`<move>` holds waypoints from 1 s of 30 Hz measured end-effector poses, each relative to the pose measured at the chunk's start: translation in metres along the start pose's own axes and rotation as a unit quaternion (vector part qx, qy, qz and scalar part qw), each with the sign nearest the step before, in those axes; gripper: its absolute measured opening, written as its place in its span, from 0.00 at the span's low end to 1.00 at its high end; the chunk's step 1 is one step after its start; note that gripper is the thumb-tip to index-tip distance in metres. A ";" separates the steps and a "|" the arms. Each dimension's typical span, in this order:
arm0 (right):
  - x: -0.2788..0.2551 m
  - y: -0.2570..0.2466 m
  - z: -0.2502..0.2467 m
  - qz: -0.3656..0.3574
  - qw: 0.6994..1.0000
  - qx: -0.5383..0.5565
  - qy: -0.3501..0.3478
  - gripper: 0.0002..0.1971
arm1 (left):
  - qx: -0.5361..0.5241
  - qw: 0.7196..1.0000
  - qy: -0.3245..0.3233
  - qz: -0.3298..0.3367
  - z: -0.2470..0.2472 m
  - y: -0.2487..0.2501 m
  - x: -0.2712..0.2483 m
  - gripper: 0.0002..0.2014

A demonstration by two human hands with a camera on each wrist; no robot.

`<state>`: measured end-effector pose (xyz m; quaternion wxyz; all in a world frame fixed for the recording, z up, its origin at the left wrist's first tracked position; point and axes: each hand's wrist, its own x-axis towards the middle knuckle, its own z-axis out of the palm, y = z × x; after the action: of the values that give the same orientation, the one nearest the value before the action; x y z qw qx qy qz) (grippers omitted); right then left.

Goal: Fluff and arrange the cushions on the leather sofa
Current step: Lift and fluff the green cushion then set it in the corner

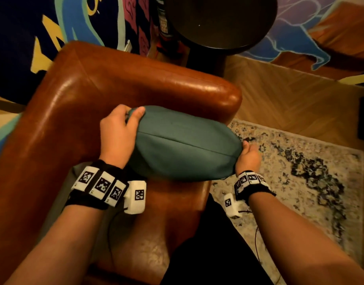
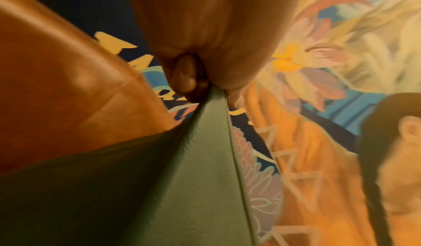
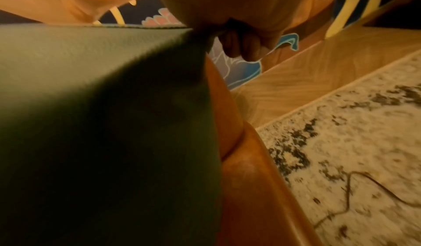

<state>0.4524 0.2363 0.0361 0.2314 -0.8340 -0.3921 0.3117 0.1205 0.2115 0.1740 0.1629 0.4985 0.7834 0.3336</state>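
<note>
A plump teal cushion with a seam across it hangs above the seat of the brown leather sofa, near its right armrest. My left hand grips the cushion's far left corner, thumb on top. My right hand pinches the near right corner. In the left wrist view the fingers curl round the cushion's tip. In the right wrist view the curled fingers hold the cushion's corner above the armrest.
A dark round side table stands behind the armrest. A pale patterned rug lies on the herringbone wood floor to the right. A painted mural wall runs behind the sofa. Cables trail from both wrist cameras.
</note>
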 end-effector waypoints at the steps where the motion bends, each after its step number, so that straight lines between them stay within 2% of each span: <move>1: 0.000 0.003 0.004 0.018 1.000 -0.008 -0.014 0.22 | -0.010 1.000 0.000 0.002 -0.002 0.014 -0.002 0.19; 3: 0.002 0.005 0.009 0.060 0.993 -0.056 -0.090 0.22 | -0.025 1.000 0.008 0.000 -0.001 0.042 -0.007 0.19; 5: -0.002 0.005 0.012 0.053 0.968 -0.151 -0.195 0.19 | -0.031 0.999 0.009 0.011 0.007 0.068 -0.017 0.18; 6: -0.006 0.005 0.012 0.023 0.953 -0.180 -0.244 0.25 | -0.024 0.999 -0.002 0.025 0.014 0.078 -0.026 0.17; 7: -0.009 0.003 0.010 -0.034 0.939 -0.183 -0.291 0.38 | -0.012 0.999 -0.025 0.042 0.026 0.089 -0.035 0.16; 8: -0.014 0.002 0.010 -0.088 0.921 -0.167 -0.340 0.51 | 0.001 0.997 -0.060 0.051 0.043 0.097 -0.044 0.16; 9: -0.021 0.001 0.009 -0.132 0.904 -0.129 -0.387 0.60 | 0.010 0.993 -0.105 0.049 0.061 0.100 -0.052 0.16; 10: -0.030 0.000 0.007 -0.143 0.886 -0.070 -0.435 0.63 | 0.011 0.985 -0.165 0.042 0.082 0.101 -0.061 0.15; 11: -0.038 0.003 0.009 -0.122 0.877 -0.015 -0.465 0.60 | 0.004 0.972 -0.232 0.035 0.101 0.095 -0.068 0.13; 12: -0.045 0.009 0.010 -0.085 0.876 0.030 -0.474 0.52 | -0.011 0.952 -0.305 0.031 0.119 0.084 -0.075 0.12; 13: -0.051 0.016 0.012 -0.042 0.890 0.076 -0.448 0.39 | -0.018 0.928 -0.371 0.036 0.130 0.072 -0.081 0.13; 14: -0.057 0.021 0.014 -0.006 0.917 0.094 -0.387 0.27 | -0.014 0.905 -0.423 0.050 0.137 0.055 -0.084 0.14; 15: -0.058 0.028 0.016 0.010 0.946 0.087 -0.313 0.22 | -0.001 0.892 -0.447 0.063 0.140 0.038 -0.085 0.14; 16: -0.050 0.043 0.019 0.020 0.964 0.075 -0.255 0.23 | 0.018 0.897 -0.436 0.071 0.140 0.021 -0.081 0.15; 18: -0.044 0.067 0.022 0.063 0.974 0.117 -0.186 0.29 | 0.096 0.936 -0.334 0.051 0.128 -0.013 -0.065 0.18; 19: -0.043 0.071 0.019 0.084 0.974 0.136 -0.157 0.29 | 0.165 0.950 -0.264 0.017 0.117 -0.029 -0.052 0.19; 20: -0.049 0.061 0.011 0.094 0.973 0.162 -0.135 0.23 | 0.230 0.955 -0.186 -0.031 0.102 -0.046 -0.038 0.20; 22: -0.045 0.056 0.006 0.108 0.964 0.212 -0.116 0.12 | 0.264 0.948 -0.068 -0.166 0.070 -0.076 -0.008 0.21; 23: -0.045 0.050 0.003 0.104 0.963 0.220 -0.116 0.14 | 0.236 0.942 -0.056 -0.231 0.056 -0.090 0.006 0.23; 24: -0.044 0.047 0.003 0.096 0.965 0.215 -0.113 0.20 | 0.183 0.943 -0.075 -0.267 0.049 -0.104 0.017 0.26; 25: -0.043 0.045 0.005 0.081 0.972 0.191 -0.108 0.26 | 0.116 0.949 -0.102 -0.276 0.045 -0.111 0.024 0.27; 26: -0.043 0.041 0.007 0.057 0.981 0.155 -0.105 0.28 | 0.052 0.956 -0.111 -0.267 0.044 -0.114 0.028 0.24; 28: -0.045 0.031 0.009 0.019 0.991 0.094 -0.097 0.23 | -0.036 0.967 -0.083 -0.238 0.045 -0.106 0.025 0.21; 30: -0.045 0.021 0.002 0.000 0.992 0.066 -0.104 0.21 | -0.070 0.972 -0.065 -0.217 0.041 -0.095 0.021 0.21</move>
<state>0.4392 0.1880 0.0366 0.2438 -0.7802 -0.3922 0.4218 0.0715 0.2184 0.0809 0.3166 0.3249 0.8351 0.3111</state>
